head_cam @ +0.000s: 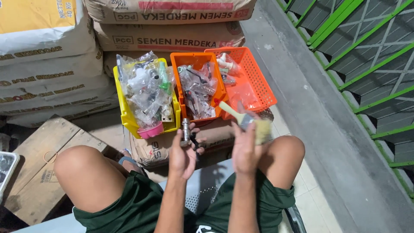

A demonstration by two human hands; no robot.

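I am sitting with my left hand [183, 153] raised over my lap, its fingers [192, 128] wrapping a small metal fitting [186, 131] held upright. My right hand [246, 149] is beside it, its fingers pinching a paintbrush [246, 121] whose bristles are pointing right. Just ahead, a yellow bin [126, 113], an orange bin [180, 92] and an orange basket [258, 84] are holding bagged parts, backed by stacked sacks [172, 39].

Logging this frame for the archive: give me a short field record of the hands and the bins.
left hand: left hand holds a small metal tap fitting
right hand: right hand holds a paintbrush, bristles toward the right knee
bins: yellow bin, orange bin, orange mesh basket, all holding bagged fittings
behind: stacked cement sacks
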